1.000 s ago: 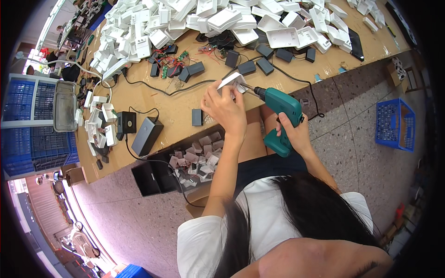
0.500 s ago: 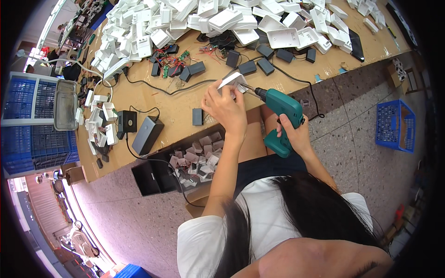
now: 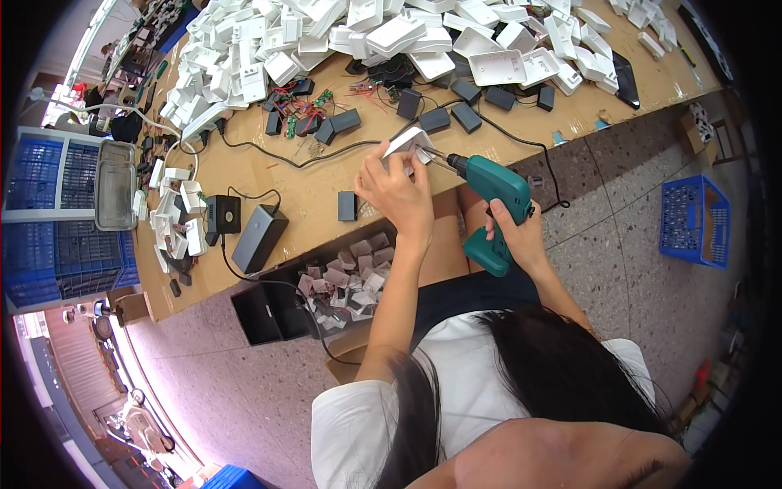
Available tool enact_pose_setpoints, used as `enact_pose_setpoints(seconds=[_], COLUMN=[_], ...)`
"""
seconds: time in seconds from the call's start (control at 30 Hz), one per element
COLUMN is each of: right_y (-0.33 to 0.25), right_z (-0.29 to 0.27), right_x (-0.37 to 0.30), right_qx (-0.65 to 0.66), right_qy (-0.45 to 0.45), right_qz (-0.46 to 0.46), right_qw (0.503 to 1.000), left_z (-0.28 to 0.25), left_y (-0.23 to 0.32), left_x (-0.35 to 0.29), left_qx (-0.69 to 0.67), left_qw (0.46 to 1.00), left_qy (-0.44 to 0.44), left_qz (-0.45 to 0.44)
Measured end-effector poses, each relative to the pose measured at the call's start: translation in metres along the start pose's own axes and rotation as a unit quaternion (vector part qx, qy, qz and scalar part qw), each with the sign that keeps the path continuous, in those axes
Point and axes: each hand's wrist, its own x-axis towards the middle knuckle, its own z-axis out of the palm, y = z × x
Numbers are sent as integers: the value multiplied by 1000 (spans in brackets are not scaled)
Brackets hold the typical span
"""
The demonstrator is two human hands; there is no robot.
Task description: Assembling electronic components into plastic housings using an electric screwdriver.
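Observation:
My left hand (image 3: 397,189) is closed on a small white plastic casing (image 3: 410,142), held up at the table's front edge with its open side turned to the right. A green cordless screwdriver (image 3: 498,184) is gripped by its handle in my right hand (image 3: 519,236). The long thin bit points left and its tip reaches into the casing. What the tip touches is too small to make out. On the table just left of my left wrist lies a black rectangular block (image 3: 348,206).
White casings (image 3: 326,33) are heaped across the back of the cardboard-covered table (image 3: 301,196). Before them lie black blocks (image 3: 467,116), wired green boards (image 3: 291,124) and a black cable (image 3: 521,140). A box of pale pieces (image 3: 350,277) stands below; a blue crate (image 3: 694,222) is on the right floor.

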Motion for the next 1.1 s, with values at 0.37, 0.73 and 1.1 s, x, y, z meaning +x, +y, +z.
enact_pose_setpoints(seconds=[0.37,0.73,1.1], right_y=[-3,-37,-48], right_z=[-14,-70,-85], right_x=[-15,-55,-75], right_qx=[38,91,84], right_qy=[-2,44,59], right_qz=[-1,-85,-84], right_qw=[999,991,991], left_z=[-4,-25,-36], left_y=[4,30,44], left_x=[1,-7,-17], left_qx=[4,3,2], left_qw=[1000,1000,1000], left_qy=[-3,-4,2], left_qz=[-4,-5,-10])
